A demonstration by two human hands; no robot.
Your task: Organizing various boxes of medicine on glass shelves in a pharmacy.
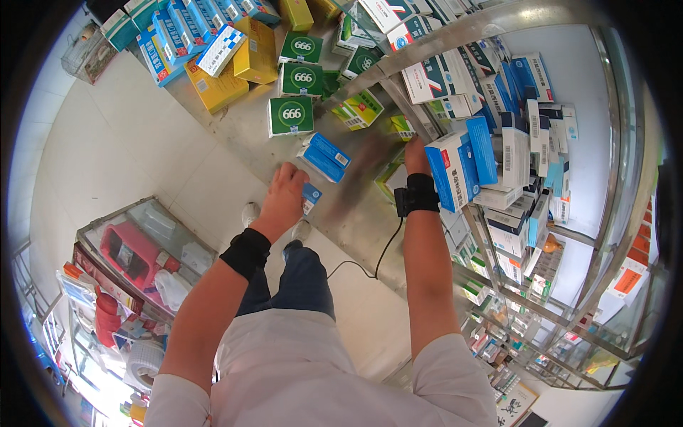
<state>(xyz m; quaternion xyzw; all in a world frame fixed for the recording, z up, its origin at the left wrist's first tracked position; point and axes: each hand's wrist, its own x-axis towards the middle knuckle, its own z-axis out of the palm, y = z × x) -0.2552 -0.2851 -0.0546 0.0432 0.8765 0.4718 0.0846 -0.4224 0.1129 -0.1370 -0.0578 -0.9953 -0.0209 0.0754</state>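
Note:
My left hand (285, 192), seen from above, has its fingers curled on a small blue-and-white medicine box (311, 198) at the front edge of the metal counter (363, 213). Just beyond it lie blue-and-white cartons (324, 156) side by side. My right hand (417, 152) reaches in beside the shelf frame. Its fingers are mostly hidden behind the frame and a large blue-and-white carton (453, 171), so what it touches cannot be seen. Close to it are green-and-yellow boxes (358, 110). Both wrists wear black bands.
Green boxes (290, 116) stand in a row at the back, beside yellow cartons (256, 50) and stacked blue boxes (169, 37). Metal-framed glass shelves (573, 235) packed with medicine boxes rise on the right. A glass case (147, 208) holding a pink container (128, 253) stands at left. A black cable (376, 269) hangs from my right wristband.

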